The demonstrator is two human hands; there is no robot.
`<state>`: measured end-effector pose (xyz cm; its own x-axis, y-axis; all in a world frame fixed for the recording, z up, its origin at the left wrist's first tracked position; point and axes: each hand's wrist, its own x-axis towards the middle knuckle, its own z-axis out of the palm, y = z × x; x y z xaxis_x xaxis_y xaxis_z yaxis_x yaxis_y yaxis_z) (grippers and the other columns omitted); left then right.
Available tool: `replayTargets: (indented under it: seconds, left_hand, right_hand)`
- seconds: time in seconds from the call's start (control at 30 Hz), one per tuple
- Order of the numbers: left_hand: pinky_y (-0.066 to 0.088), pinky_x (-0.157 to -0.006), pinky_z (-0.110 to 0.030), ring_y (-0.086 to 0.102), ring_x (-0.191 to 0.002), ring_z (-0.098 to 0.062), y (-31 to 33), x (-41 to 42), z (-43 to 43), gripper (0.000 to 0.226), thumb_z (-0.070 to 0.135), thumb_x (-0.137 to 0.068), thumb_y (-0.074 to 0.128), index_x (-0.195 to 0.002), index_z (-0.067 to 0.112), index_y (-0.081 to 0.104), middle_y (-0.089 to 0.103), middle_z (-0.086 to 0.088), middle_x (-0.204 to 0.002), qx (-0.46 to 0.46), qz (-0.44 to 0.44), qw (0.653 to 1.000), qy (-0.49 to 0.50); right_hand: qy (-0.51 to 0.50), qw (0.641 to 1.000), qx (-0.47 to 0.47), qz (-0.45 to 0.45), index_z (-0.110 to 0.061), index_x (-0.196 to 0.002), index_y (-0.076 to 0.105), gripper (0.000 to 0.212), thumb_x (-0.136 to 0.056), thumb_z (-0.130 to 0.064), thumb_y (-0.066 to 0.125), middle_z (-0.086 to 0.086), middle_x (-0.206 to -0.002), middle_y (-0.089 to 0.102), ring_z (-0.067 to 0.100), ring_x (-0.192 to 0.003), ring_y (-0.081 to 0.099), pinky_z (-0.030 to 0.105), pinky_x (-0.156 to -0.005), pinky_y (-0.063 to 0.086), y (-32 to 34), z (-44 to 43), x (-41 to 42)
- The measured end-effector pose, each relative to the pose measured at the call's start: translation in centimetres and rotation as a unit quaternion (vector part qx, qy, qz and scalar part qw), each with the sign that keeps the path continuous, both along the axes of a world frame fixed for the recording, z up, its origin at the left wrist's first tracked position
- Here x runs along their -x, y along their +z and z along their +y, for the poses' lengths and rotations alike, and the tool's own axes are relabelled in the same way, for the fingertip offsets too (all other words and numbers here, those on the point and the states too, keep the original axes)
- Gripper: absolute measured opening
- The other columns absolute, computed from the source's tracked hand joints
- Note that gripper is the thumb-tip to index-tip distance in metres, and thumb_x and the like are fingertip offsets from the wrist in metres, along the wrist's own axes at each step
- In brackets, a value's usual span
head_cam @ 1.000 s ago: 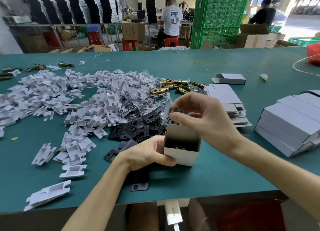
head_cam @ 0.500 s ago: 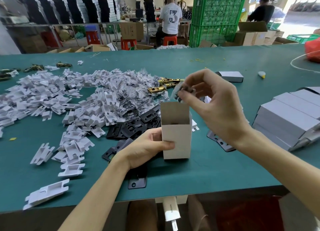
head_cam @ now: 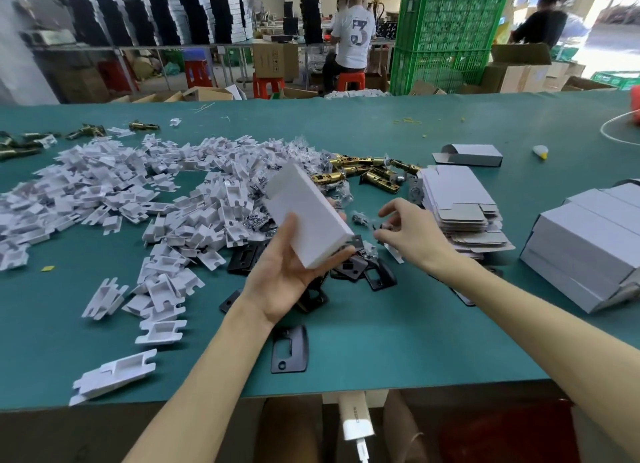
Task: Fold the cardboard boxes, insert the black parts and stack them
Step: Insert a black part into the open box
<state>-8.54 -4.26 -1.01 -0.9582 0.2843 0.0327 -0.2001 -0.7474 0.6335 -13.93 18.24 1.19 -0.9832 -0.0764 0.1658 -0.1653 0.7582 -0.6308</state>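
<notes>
My left hand (head_cam: pixel 287 282) grips a folded white cardboard box (head_cam: pixel 308 216), tilted on its side above the table, its far end pointing up and left. My right hand (head_cam: pixel 412 234) hovers just right of the box's near end, thumb and forefinger apart. A small dark piece sits between their tips; whether it is held is unclear. Black metal plates (head_cam: pixel 377 275) lie under both hands, and one lone plate (head_cam: pixel 289 350) lies nearer the front edge.
A wide heap of white plastic inserts (head_cam: pixel 104 192) covers the left of the green table (head_cam: pixel 450 341). Brass latches (head_cam: pixel 363 171) and small clear bags lie behind the box. Flat unfolded cartons (head_cam: pixel 457 202) and a stack of finished boxes (head_cam: pixel 588 247) stand at right.
The box stood upright on the table with my right hand over its open top. Now my left hand has lifted and tipped it sideways, and my right hand has drawn off to the right.
</notes>
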Motion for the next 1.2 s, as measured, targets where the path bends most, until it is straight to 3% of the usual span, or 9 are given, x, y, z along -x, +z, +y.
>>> replayTargets:
  seconds: [0.07,0.17,0.33,0.47,0.6,0.77,0.93,1.1,1.2]
  left_hand:
    - [0.066,-0.072,-0.043,0.071,-0.112,-0.037,-0.1,0.2,-0.4,0.052,0.041,-0.098,0.064,-0.140,0.011,0.056,0.067,-0.020,-0.127,-0.043,-0.036,0.997,0.045]
    - [0.059,-0.051,-0.022,0.069,-0.097,-0.021,-0.3,0.5,-0.8,0.052,0.049,-0.099,0.060,-0.138,0.013,0.063,0.064,-0.017,-0.127,-0.061,-0.058,0.994,0.072]
    - [0.056,-0.057,-0.026,0.067,-0.087,-0.021,-0.4,1.1,-0.9,0.049,0.042,-0.094,0.067,-0.132,0.011,0.063,0.068,-0.013,-0.114,-0.076,-0.062,0.989,0.115]
    - [0.057,-0.060,-0.028,0.071,-0.092,-0.023,-0.5,1.1,-0.9,0.053,0.042,-0.100,0.063,-0.142,0.011,0.058,0.070,-0.012,-0.118,-0.047,-0.048,0.993,0.100]
    - [0.057,-0.059,-0.028,0.071,-0.091,-0.024,-0.4,1.0,-0.7,0.050,0.040,-0.098,0.066,-0.138,0.011,0.060,0.071,-0.012,-0.114,-0.041,-0.054,0.992,0.109]
    - [0.056,-0.060,-0.030,0.069,-0.095,-0.025,-0.3,0.8,-0.5,0.040,0.038,-0.097,0.068,-0.130,0.014,0.066,0.072,-0.011,-0.113,-0.019,-0.050,0.992,0.116]
    - [0.057,-0.062,-0.030,0.062,-0.120,-0.031,-0.4,0.7,-0.2,0.053,0.039,-0.099,0.068,-0.143,0.011,0.057,0.065,-0.017,-0.132,0.004,-0.047,0.993,0.109]
    - [0.058,-0.061,-0.030,0.061,-0.131,-0.036,-0.2,0.2,0.1,0.043,0.039,-0.100,0.066,-0.136,0.015,0.067,0.066,-0.016,-0.139,0.036,-0.029,0.996,0.072]
    - [0.058,-0.064,-0.032,0.066,-0.123,-0.031,0.1,-0.2,0.3,0.032,0.041,-0.101,0.063,-0.124,0.023,0.077,0.068,-0.011,-0.137,0.071,0.000,0.997,0.021]
  right_hand:
    - [0.010,0.993,-0.115,0.036,-0.014,-0.126,0.061,0.038,-0.092,-0.026,0.073,0.007,-0.126,0.060,0.028,-0.122,0.051,0.038,-0.103,0.044,-0.5,-0.4,0.2]
    - [0.063,0.983,-0.137,0.107,-0.018,-0.126,0.064,0.039,-0.092,-0.037,0.071,0.006,-0.129,0.058,0.026,-0.125,0.042,0.038,-0.105,0.035,-0.5,-1.7,-0.3]
    - [0.106,0.942,-0.297,0.109,-0.028,-0.134,0.059,0.048,-0.095,-0.055,0.059,-0.002,-0.129,0.059,0.025,-0.128,0.039,0.045,-0.104,0.020,-1.7,-3.6,-0.7]
    - [0.109,0.960,-0.259,0.010,-0.024,-0.134,0.058,0.045,-0.098,-0.051,0.058,0.004,-0.127,0.055,0.029,-0.123,0.047,0.046,-0.100,0.026,-1.3,-3.8,-0.2]
    - [0.092,0.960,-0.262,0.030,-0.023,-0.100,0.069,0.029,-0.093,-0.050,0.066,0.000,-0.104,0.053,0.026,-0.109,0.051,0.043,-0.096,0.025,-0.7,-3.6,0.0]
    - [0.066,0.973,-0.216,-0.052,-0.023,-0.072,0.062,0.036,-0.086,-0.055,0.072,0.000,-0.091,0.058,0.026,-0.097,0.054,0.038,-0.085,0.029,-0.2,-3.2,0.2]
    - [0.067,0.988,-0.136,-0.033,-0.022,-0.092,0.066,0.026,-0.080,-0.039,0.082,-0.014,-0.079,0.061,0.016,-0.092,0.058,0.037,-0.080,0.023,0.3,-2.7,-0.5]
    - [0.067,0.982,-0.172,-0.031,-0.038,-0.133,0.059,0.045,-0.092,-0.029,0.072,-0.007,-0.099,0.071,0.021,-0.107,0.060,0.037,-0.084,0.024,1.6,-2.6,-0.6]
    - [0.114,0.968,-0.198,-0.100,-0.028,-0.123,0.071,0.028,-0.096,-0.020,0.066,0.002,-0.107,0.071,0.022,-0.101,0.062,0.030,-0.085,0.042,2.8,-2.3,-0.6]
